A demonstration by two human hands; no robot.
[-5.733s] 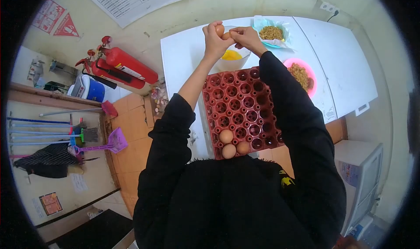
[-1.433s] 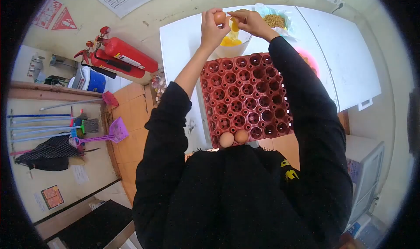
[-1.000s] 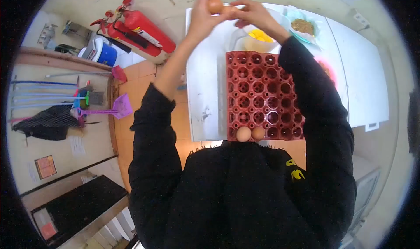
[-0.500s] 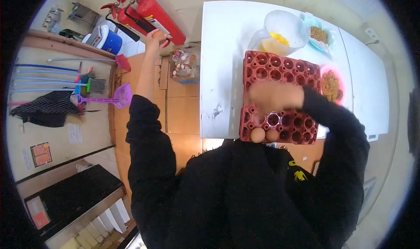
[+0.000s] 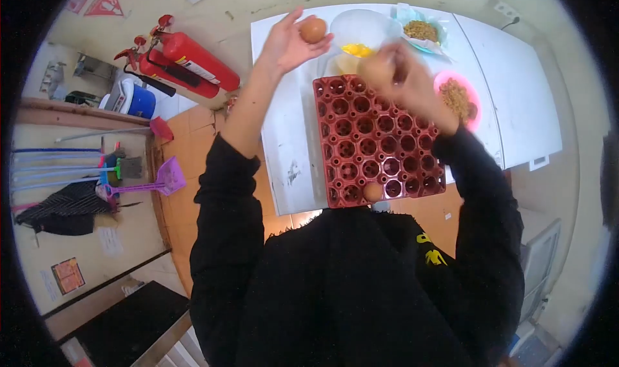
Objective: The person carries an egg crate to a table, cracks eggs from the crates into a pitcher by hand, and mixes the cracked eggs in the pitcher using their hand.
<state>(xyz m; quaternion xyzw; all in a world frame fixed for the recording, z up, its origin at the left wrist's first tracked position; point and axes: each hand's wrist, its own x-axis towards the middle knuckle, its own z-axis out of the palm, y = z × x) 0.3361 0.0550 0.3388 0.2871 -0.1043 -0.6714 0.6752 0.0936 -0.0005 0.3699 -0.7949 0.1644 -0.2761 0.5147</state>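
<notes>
My left hand [image 5: 293, 45] is raised at the back left of the table, fingers apart, with a brown egg [image 5: 313, 30] resting in it. Over the back edge of the dark red egg tray [image 5: 366, 125], my right hand [image 5: 409, 80] is smeared by motion. A rounded, egg-coloured blur [image 5: 376, 69] shows at its fingertips, apparently an egg. One brown egg [image 5: 373, 191] sits in the tray's front row. Behind the tray stands a translucent bowl [image 5: 364, 27] with yellow yolk [image 5: 356, 50] in it, partly hidden by my right hand.
The white table [image 5: 290, 154] bears a pink bowl [image 5: 474, 119] of brown crumbly food and a teal-edged dish [image 5: 425, 46] of similar food. Red fire extinguishers [image 5: 200, 61] stand at the left wall. Brooms and a purple dustpan [image 5: 171, 177] hang lower left.
My left hand has come from beyond the table's left side to beside the bowl with its egg. My right hand has moved back towards the bowl. One front-row egg has left the tray.
</notes>
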